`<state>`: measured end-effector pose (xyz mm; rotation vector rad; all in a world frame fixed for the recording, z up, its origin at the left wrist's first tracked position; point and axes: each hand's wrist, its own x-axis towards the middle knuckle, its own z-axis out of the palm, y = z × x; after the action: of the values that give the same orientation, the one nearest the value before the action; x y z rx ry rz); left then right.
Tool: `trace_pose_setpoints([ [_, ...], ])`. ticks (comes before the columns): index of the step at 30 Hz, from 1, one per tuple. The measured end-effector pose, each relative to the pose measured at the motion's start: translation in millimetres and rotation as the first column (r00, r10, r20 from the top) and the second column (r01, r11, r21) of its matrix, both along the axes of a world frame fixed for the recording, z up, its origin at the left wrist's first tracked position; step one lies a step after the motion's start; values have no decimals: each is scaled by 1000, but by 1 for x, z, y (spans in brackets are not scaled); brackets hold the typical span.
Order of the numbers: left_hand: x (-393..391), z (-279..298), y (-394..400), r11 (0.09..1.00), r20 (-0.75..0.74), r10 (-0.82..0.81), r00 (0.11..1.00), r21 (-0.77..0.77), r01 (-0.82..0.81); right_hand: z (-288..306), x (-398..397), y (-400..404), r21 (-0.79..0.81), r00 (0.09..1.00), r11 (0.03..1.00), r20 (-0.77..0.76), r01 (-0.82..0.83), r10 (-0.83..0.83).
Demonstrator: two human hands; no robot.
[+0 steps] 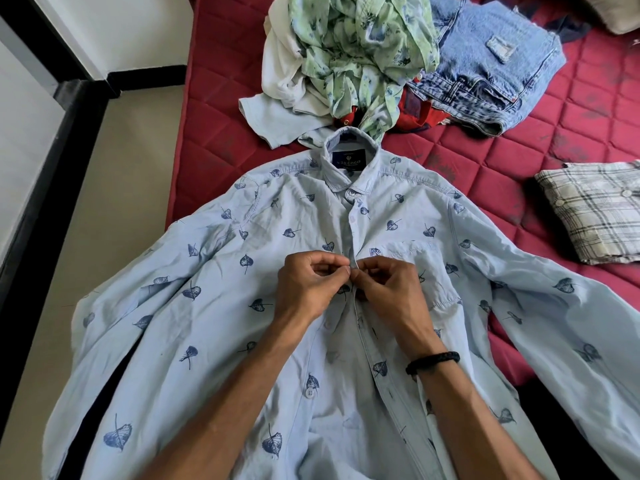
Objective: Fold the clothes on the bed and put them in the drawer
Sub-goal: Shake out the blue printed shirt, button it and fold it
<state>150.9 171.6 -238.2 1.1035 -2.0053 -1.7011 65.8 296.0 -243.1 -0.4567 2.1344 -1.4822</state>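
The left hand [306, 285] and the right hand [389, 289] met at the middle of the pale blue leaf-print shirt [214, 306], each pinching an edge of its front placket between thumb and fingertips, knuckles almost touching. The shirt lay face up on the near part of the red quilted bed [519, 150], collar toward the far side, both sleeves spread out left and right, the left sleeve hanging over the bed's edge. The buttons above the hands looked fastened, while below them the front lay open, with a loose button [309, 393] showing on the near left.

This looked like the buttoning step that comes before folding. The next move probably called for seating this button through its hole, then working down to the lower ones, or turning the shirt face down to fold the sleeves in.

Beyond the collar sat an unfolded heap topped by a green floral garment [356, 50], with blue jeans [491, 60] to its right. A folded plaid shirt [595, 213] rested at the right. No drawer was in view.
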Motion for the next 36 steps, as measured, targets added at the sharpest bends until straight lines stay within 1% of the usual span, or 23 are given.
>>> trace_pose_setpoints([
  [4, 0, -1, 1, 1000, -20, -10, 1000, -26, 9, 5, 0, 2, -12, 997, 1000, 74, -1, 2],
  [8, 1, 0, 1, 998, -18, 2, 1000, -60, -3, 6, -2, 3, -82, 976, 996, 219, 32, -14],
  [10, 1, -1, 0, 998, -7, -16, 1000, -67, 15, 7, -2, 3, -95, 971, 995, 237, 38, -15],
  [12, 1, -4, -1, 998, -2, -26, 1000, -51, 26, 9, 1, 3, -102, 975, 994, 222, 34, -11],
  [14, 1, -4, -2, 1000, -20, -25, 999, 2, 25, 9, 3, 1, -95, 981, 994, 193, 52, -33],
  [17, 1, -4, -3, 999, -5, -44, 999, 14, 44, 6, 7, -1, -41, 997, 998, 61, 57, -55],
  [19, 0, -7, -3, 1000, -4, -15, 1000, -1, 15, 5, 8, -2, -14, 998, 998, 8, 56, -56],
  [26, 0, -11, -1, 993, -50, 87, 995, 85, -82, 8, 7, 0, -52, 996, 998, 85, 34, -29],
  [29, -1, -10, 0, 982, -84, 86, 993, 175, -70, 9, 6, -2, -67, 986, 995, 153, 76, -65],
  [31, -2, -9, 0, 966, -100, 84, 991, 252, -57, 11, 6, -2, -68, 984, 994, 165, 80, -68],
  [33, -2, -11, -1, 959, -114, 74, 991, 281, -39, 11, 7, -2, -46, 995, 998, 90, 39, -35],
  [36, -1, -17, -5, 978, -110, 48, 993, 208, -24, 11, 5, 0, 26, 995, 997, -78, -68, 69],
])
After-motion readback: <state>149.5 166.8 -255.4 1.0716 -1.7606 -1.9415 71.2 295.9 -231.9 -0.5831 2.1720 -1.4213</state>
